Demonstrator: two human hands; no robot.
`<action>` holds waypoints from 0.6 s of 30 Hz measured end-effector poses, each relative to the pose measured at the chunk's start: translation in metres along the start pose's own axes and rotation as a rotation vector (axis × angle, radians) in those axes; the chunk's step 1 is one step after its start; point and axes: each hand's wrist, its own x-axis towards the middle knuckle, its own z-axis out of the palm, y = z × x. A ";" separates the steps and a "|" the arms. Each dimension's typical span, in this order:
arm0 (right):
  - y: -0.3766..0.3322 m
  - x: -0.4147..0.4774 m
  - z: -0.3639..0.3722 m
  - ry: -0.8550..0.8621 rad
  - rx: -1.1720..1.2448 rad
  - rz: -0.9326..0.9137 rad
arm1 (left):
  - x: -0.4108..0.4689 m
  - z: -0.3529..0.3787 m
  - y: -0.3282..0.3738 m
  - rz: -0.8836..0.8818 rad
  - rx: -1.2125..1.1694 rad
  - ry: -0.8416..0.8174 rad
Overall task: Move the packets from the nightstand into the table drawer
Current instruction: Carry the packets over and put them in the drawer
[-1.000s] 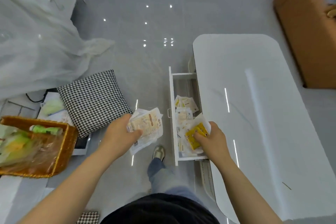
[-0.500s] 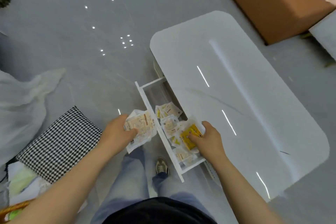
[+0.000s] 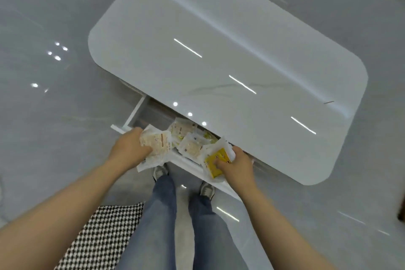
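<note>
The packets (image 3: 190, 145) lie in a loose heap inside the open table drawer (image 3: 134, 115), pale crinkled plastic sachets with beige printed faces, overlapping one another. The left hand (image 3: 129, 149) curls round a bundle of pale packets (image 3: 158, 146) and holds it over the drawer's front edge, the wrappers sticking out below the fingers. The right hand (image 3: 238, 165) grips a yellow packet (image 3: 215, 163) with white wrappers bunched behind it, thumb on top, at the drawer's right end.

The drawer is shallow and white, with thin straight walls and a darker floor, and it stands pulled out from under the near long side of the table (image 3: 219, 39). The tabletop is a glossy white slab with rounded corners and faint grey veining, and it mirrors strip lights as bright dashes. Around it spreads a polished grey floor (image 3: 54, 116) dotted with reflected spotlights. The person stands just in front of the drawer in blue jeans (image 3: 163, 215) and pale shoes (image 3: 159, 172). A black-and-white houndstooth cushion (image 3: 105, 237), soft and woven, lies on the floor beside the left leg.
</note>
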 end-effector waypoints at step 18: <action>0.078 0.166 0.165 0.124 0.237 0.353 | 0.228 0.096 -0.047 0.069 0.292 -0.124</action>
